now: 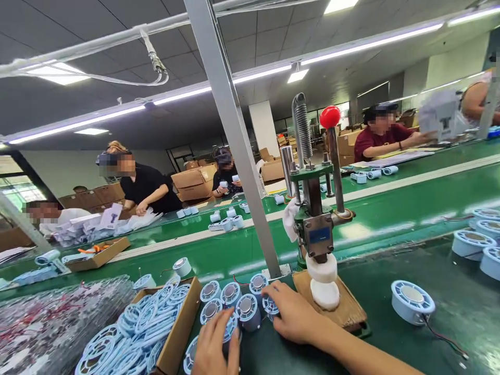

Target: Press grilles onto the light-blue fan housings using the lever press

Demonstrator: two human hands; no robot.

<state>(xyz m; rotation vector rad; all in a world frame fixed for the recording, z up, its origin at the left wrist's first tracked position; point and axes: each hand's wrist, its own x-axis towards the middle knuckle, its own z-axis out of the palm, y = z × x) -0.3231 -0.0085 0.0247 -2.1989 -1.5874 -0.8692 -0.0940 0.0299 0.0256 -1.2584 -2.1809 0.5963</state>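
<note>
Light-blue round fan housings with silver discs in their tops stand in a cluster on the green bench. At the cluster's near side, my left hand [214, 348] has its fingers and thumb around one housing [232, 330], partly hidden behind them. Curled over another housing [269, 306] at the cluster's right edge is my right hand [292, 313]. Between the hands stands a further housing [247, 311], apart from my fingers. Just beyond my right hand is a hand press [318, 232] with a red knob [330, 117] and white round pads over a wooden base [351, 312].
A cardboard box [177, 333] of light-blue rings stands left, beside a clear-plastic-covered pile [66, 317] with red wires. One wired housing [412, 302] sits right, several more behind it. A metal post [234, 114] rises ahead. Co-workers sit across the green conveyor [390, 208].
</note>
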